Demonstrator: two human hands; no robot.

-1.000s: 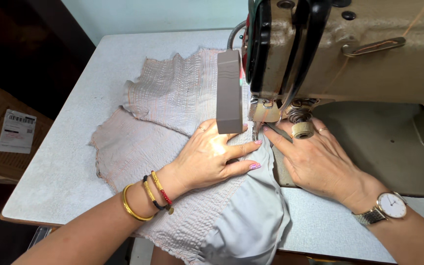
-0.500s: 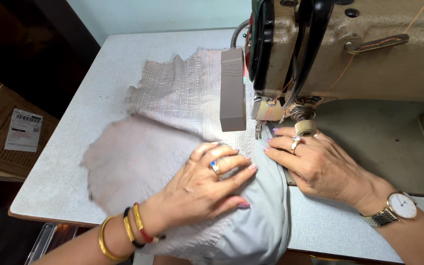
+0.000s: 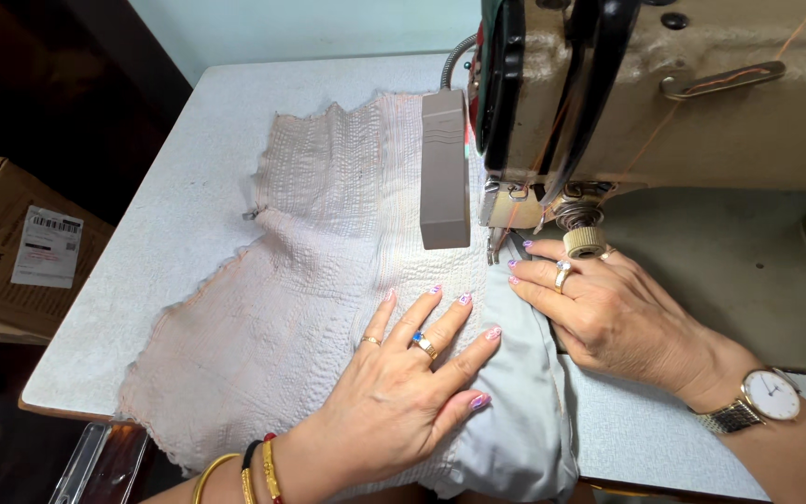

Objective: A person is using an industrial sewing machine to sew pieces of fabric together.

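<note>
Item: pale pink smocked fabric (image 3: 328, 280) under sewing machine (image 3: 646, 103).
Your left hand (image 3: 412, 383) lies flat, fingers spread, gripping nothing, steadying cloth; right hand (image 3: 608, 313), at 3 o'clock, presses the seam edge toward the presser foot (image 3: 501, 245).

I am looking down on a pale speckled counter (image 3: 188, 196) that is carrying a beige sewing machine (image 3: 701, 103) at its far right. A pink smocked fabric (image 3: 310, 280) is lying spread flat across the middle, with a grey cloth (image 3: 524, 411) draping over the near edge.
</note>
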